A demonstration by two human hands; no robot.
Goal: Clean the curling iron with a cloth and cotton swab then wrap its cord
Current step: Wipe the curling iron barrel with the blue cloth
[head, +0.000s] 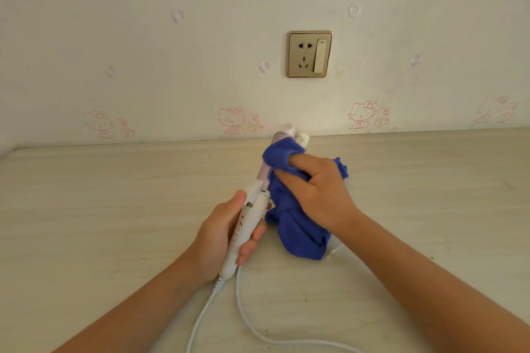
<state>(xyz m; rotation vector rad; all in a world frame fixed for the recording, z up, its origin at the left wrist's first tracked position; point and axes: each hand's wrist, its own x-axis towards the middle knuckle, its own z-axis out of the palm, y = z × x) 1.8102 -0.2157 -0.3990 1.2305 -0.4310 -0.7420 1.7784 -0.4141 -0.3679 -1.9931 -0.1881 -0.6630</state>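
Your left hand (pixel 218 233) curls around the white handle of the curling iron (pixel 246 221) at frame center, while your right hand (pixel 318 189) pinches the blue cloth (pixel 295 235) against its barrel. The white cord (pixel 258 327) trails across the table (pixel 100 209) toward the lower edge, with a wall socket (pixel 310 54) above.

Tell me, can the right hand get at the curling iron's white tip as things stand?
Probably yes: the right hand holds the blue cloth around the barrel just below the white tip, which sticks out bare.
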